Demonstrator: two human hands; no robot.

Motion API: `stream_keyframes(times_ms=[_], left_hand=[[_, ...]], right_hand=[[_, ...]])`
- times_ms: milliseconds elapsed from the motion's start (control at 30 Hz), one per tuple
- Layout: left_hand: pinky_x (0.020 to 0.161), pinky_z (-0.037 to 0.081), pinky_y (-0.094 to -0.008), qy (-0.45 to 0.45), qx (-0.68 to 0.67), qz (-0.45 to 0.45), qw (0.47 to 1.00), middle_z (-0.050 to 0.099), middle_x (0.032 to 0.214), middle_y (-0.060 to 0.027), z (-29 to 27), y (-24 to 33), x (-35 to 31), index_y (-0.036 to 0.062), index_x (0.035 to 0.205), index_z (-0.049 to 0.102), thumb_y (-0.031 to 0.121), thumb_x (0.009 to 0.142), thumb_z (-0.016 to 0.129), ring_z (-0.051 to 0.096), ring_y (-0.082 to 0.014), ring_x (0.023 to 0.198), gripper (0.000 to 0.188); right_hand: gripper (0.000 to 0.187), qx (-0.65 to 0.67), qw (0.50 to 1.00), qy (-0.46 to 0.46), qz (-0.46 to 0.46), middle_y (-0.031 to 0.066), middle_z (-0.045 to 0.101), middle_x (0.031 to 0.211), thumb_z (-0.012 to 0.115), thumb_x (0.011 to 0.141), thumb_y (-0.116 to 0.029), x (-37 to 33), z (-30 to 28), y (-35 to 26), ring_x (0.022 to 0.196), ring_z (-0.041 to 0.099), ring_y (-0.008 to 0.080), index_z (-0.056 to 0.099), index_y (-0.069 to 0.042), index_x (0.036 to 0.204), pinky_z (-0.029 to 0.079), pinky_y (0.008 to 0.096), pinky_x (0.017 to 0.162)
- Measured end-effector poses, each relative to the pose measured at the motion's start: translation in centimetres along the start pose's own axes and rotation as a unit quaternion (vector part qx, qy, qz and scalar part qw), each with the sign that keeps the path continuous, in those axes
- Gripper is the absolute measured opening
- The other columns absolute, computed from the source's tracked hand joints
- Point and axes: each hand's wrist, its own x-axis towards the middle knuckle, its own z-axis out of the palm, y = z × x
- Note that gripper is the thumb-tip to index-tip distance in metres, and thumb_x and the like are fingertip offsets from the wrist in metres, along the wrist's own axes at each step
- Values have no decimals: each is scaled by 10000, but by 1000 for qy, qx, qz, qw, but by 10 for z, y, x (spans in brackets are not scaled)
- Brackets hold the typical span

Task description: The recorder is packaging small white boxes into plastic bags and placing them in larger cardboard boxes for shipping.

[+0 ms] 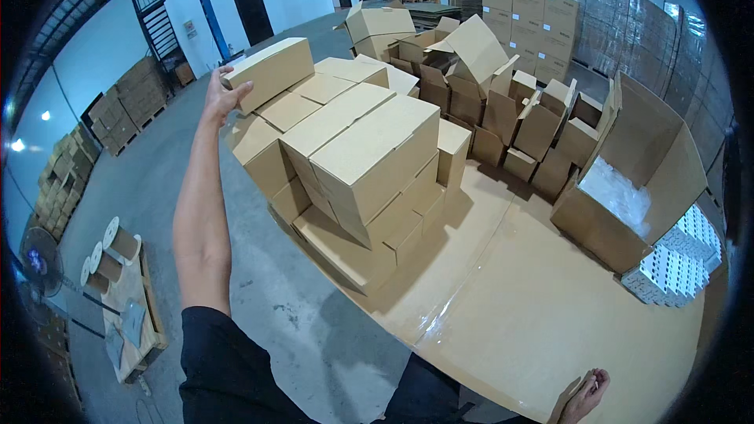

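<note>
My left hand (pixel 226 93) reaches far out, its fingers and thumb gripping the near-left end of a long closed cardboard box (pixel 272 71). That box sits at the far end of a stack, and I cannot tell whether it is lifted or resting. Nearer to me, several closed brown boxes (pixel 375 132) are piled at the table's left edge, some tilted. My right hand (pixel 585 399) is low over the front right of the brown-covered table (pixel 503 298), fingers curled in; whatever they may hold is hidden.
Open cardboard boxes (pixel 536 127) crowd the table's far side. At right stand a large open carton (pixel 603 228) with clear plastic inside and stacks of white perforated pieces (pixel 667 275). A pallet with spools (pixel 126 298) and a fan (pixel 41 251) occupy the floor at left.
</note>
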Motion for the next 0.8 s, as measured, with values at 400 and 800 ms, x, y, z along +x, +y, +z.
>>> stream_keyframes(times_ms=[400,800], left_hand=[[754,608,-447,10,-12,10,1000,621,1233,-170,5,-34,18,128,1404,393,169,803,874,657,-278,1057,771],[718,589,-397,16,-5,5,1000,640,1224,-158,5,-25,6,123,1383,447,186,791,880,672,-262,1002,736]], right_hand=[[430,22,999,6,-24,179,685,1108,618,1006,-363,-1,4,8,1031,649,296,620,27,1187,514,396,913],[266,99,995,-18,-15,134,592,1168,472,1047,-90,14,15,64,1125,578,228,530,31,1277,475,351,998]])
